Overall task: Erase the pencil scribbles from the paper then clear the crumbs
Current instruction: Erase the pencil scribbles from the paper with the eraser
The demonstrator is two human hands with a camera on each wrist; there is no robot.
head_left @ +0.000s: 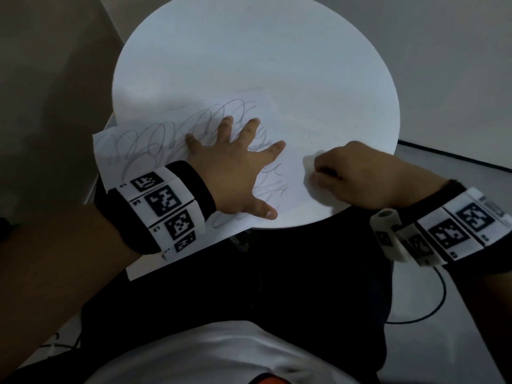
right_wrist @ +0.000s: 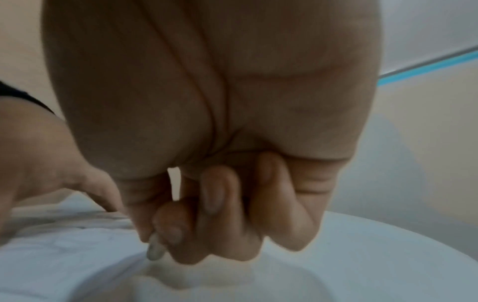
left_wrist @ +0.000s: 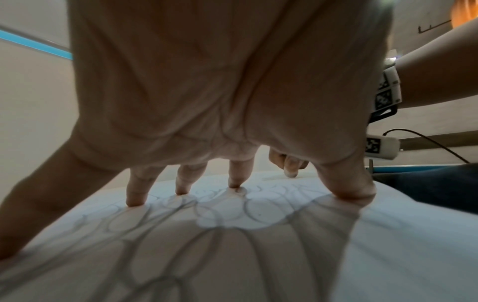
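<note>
The paper lies at the near edge of the round white desk, its left part overhanging — pencil scribbles cover the left half, while the right half looks mostly clean. The left hand presses flat on the scribbles with fingers spread, pinning the sheet. The right hand is curled into a narrow grip on the clean part; whether it pinches an eraser I cannot tell. Judged from this, erasing is midway. The next move calls for rubbing leftward into the remaining scribbles — with the pinning hand shifted aside first.
</note>
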